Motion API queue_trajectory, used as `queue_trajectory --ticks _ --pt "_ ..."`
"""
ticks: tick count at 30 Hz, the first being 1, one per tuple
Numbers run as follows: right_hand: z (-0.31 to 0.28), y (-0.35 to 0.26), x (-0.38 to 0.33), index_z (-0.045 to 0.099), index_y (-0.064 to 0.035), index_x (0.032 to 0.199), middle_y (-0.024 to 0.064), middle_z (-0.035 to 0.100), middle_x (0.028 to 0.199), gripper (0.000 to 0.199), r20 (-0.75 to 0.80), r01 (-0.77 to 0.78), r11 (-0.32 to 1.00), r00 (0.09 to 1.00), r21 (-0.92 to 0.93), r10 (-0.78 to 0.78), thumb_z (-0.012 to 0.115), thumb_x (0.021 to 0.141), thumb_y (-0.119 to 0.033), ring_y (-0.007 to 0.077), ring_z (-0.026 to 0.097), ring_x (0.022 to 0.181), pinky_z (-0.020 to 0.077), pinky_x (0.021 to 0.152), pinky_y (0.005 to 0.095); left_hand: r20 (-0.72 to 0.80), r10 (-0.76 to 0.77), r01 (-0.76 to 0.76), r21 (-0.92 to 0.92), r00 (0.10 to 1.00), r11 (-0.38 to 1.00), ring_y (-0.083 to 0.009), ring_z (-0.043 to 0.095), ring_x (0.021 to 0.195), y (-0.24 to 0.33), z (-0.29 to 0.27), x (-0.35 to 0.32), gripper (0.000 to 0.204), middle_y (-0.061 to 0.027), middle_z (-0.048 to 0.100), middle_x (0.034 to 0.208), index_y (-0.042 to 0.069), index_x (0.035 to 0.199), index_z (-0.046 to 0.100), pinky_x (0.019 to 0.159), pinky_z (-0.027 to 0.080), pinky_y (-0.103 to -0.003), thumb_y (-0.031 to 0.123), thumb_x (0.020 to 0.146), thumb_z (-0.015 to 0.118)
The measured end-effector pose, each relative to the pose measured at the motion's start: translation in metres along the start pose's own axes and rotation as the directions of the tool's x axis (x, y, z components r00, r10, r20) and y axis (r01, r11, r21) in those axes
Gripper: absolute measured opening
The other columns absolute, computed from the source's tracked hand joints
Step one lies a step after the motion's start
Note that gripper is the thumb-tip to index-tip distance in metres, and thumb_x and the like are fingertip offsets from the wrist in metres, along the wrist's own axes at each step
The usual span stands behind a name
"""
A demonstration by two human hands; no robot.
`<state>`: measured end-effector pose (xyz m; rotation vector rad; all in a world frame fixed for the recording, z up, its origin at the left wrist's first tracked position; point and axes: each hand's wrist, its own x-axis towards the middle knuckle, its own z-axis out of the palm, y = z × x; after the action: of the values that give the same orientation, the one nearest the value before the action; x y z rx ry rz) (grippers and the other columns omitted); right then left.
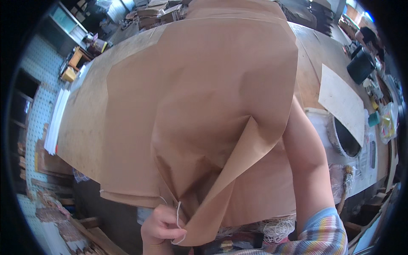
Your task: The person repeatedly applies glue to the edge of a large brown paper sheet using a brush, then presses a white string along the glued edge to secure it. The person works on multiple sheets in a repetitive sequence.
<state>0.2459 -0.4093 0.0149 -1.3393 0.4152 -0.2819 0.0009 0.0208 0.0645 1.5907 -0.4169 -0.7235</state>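
A big sheet of brown paper (204, 97) is lifted and folded up in front of me, above a stack of the same paper on the wooden table (80, 114). My left hand (160, 225) pinches the sheet's lower corner near the bottom middle, with a thin white string (177, 214) looped at its fingers. My right forearm (308, 165), in a striped sleeve, reaches up behind the lifted sheet. The right hand itself is hidden by the paper.
A pale board (342, 102) lies over a white bucket (335, 136) at right. A dark pot (360, 66) and small bottles stand at the far right. White strips (56, 121) lie along the table's left edge. Stacked cardboard (157, 12) sits at the back.
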Motion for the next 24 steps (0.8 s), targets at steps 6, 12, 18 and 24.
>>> queue_trajectory --ticks 6,12,18,24 --pt "-0.082 0.015 -0.188 0.04 -0.0001 0.138 0.0128 0.049 0.138 0.071 0.312 -0.393 0.863 0.903 0.319 0.296 0.041 0.094 -0.056 0.0259 0.05 0.123 0.041 0.101 0.037 -0.081 0.125 -0.099 0.272 0.989 0.957 -0.0165 0.065 0.059 -0.013 -0.016 -0.034 0.016 -0.0108 0.067 0.067 0.0 0.082 0.072 0.054 0.046 -0.028 0.015 0.08 0.071" --pt "-0.059 0.062 -0.333 0.054 -0.0009 0.119 0.0112 0.065 0.092 0.03 0.065 0.131 0.854 0.991 -0.504 -0.113 0.055 0.09 -0.006 0.022 0.063 0.073 0.0471 0.062 0.0294 -0.266 0.375 0.024 0.842 0.888 0.538 -0.0301 0.066 0.073 -0.055 -0.014 -0.062 0.028 -0.0168 0.066 0.081 -0.002 0.106 0.064 0.061 0.052 -0.036 -0.003 0.078 0.061" --pt "0.008 0.042 -0.356 0.06 0.0005 0.107 0.0174 0.059 0.073 0.024 0.431 0.732 0.292 0.623 -0.615 -0.653 0.052 0.086 0.005 0.0323 0.059 0.06 0.046 0.054 0.0357 -0.207 0.758 -0.088 0.94 0.618 0.328 -0.0303 0.064 0.071 -0.051 -0.019 -0.124 0.036 -0.0137 0.064 0.081 0.002 0.11 0.062 0.061 0.052 -0.038 -0.006 0.075 0.06" --pt "0.034 0.024 -0.364 0.059 0.0004 0.108 0.0095 0.058 0.07 0.018 0.172 0.479 0.619 0.855 -0.622 -0.489 0.051 0.092 0.001 0.014 0.051 0.057 0.0427 0.054 0.0265 -0.408 0.625 0.056 0.862 0.666 0.503 -0.0319 0.065 0.075 -0.062 -0.033 -0.18 0.03 -0.0165 0.067 0.091 0.001 0.109 0.063 0.065 0.052 -0.039 -0.006 0.08 0.059"
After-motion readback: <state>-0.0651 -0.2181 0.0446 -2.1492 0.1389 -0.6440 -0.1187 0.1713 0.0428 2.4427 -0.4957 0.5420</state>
